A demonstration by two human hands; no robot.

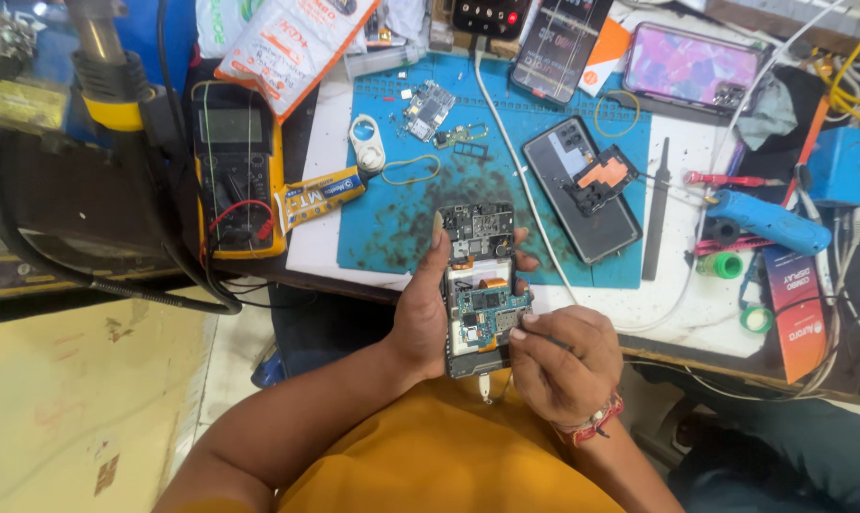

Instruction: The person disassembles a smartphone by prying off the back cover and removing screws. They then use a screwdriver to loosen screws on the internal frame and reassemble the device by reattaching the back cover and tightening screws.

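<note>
Both hands are busy over the edge of the tabletop (681,285): my left hand (420,313) is wrapped around an opened phone (482,290) and holds it upright in the air, circuit boards facing me. My right hand (563,359) is closed around a thin tool (528,323), its tip touching the lower board. Behind them I see the blue work mat (401,218), then a yellow multimeter (237,171), a grey phone back cover (582,190), and a small loose circuit board (429,107).

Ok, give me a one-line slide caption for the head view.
Left hand holds an opened phone over a blue mat while the right hand probes its circuit board.
</note>
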